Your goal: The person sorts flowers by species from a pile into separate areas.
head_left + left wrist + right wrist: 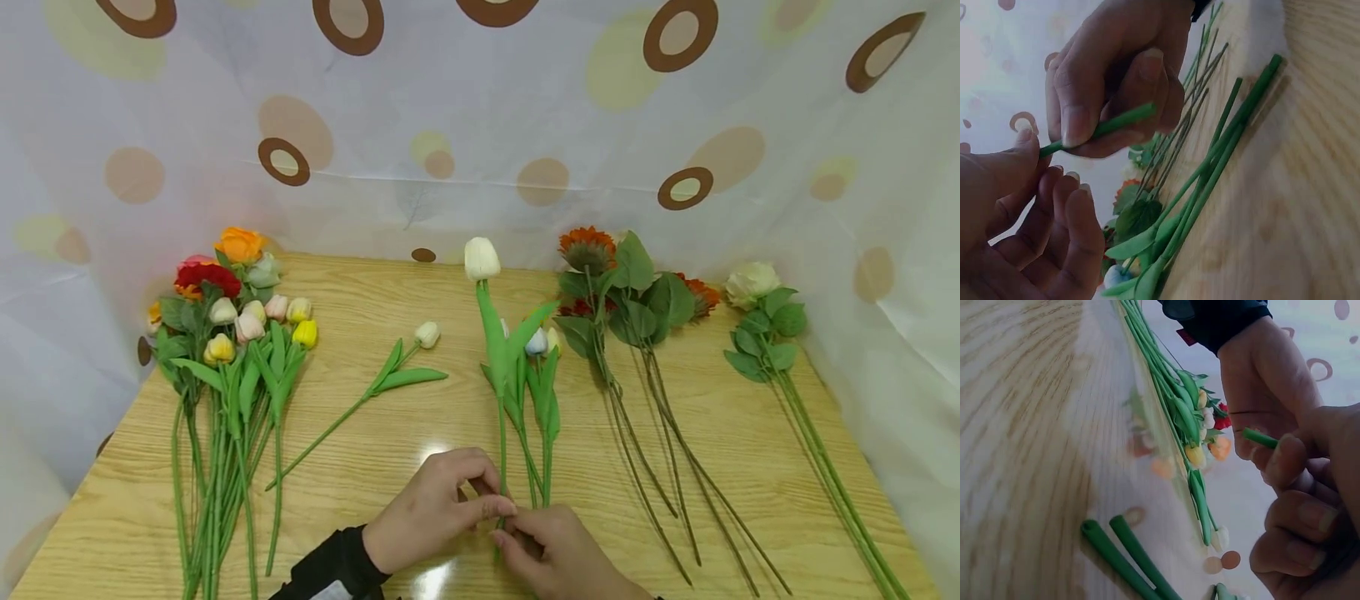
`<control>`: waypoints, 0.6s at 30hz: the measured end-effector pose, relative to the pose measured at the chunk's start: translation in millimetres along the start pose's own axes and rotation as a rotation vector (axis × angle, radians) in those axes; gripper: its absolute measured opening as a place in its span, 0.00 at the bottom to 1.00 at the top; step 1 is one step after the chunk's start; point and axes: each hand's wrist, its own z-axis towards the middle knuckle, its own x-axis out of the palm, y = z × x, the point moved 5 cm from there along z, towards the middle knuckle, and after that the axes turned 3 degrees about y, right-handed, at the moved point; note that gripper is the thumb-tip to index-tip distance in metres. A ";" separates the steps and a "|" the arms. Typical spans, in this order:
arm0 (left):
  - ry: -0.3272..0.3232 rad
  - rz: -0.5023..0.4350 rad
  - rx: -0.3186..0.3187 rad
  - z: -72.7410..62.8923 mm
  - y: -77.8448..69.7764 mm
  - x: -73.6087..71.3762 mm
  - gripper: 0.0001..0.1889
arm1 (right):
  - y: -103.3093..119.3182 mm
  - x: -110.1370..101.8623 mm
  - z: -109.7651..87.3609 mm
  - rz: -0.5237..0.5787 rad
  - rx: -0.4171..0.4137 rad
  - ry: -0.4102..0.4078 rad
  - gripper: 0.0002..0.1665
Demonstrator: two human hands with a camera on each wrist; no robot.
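A white tulip [482,259] stands upright over the middle of the table, its green leaves spread below the bloom. My left hand [438,507] pinches its stem between thumb and forefinger, while my right hand [562,554] grips the same stem just below. In the left wrist view, the cut end of the stem [1138,117] sticks out past the right thumb. Behind the held flower lie a pale blue tulip [536,342] and a yellow tulip [553,341], partly hidden by its leaves. Left of my hands, another white tulip [427,335] lies slanted on the wood.
A mixed bunch of roses and tulips [247,325] lies at the table's left. To the right are long-stemmed orange flowers [588,248] with brown stems, then a cream rose [752,285] near the right edge. A patterned curtain [480,108] hangs behind the wooden table [360,292].
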 end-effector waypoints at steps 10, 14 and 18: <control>-0.203 0.436 -0.123 -21.4 18.6 -53.2 0.03 | -16.2 -23.3 -14.6 -0.126 0.255 -0.108 0.22; -0.315 0.683 -0.206 -36.8 26.6 -83.3 0.04 | -21.3 -29.4 -23.5 -0.188 0.314 -0.126 0.23; -0.377 0.862 -0.272 -51.6 32.4 -104.3 0.07 | -27.8 -30.6 -30.1 -0.240 0.424 -0.097 0.23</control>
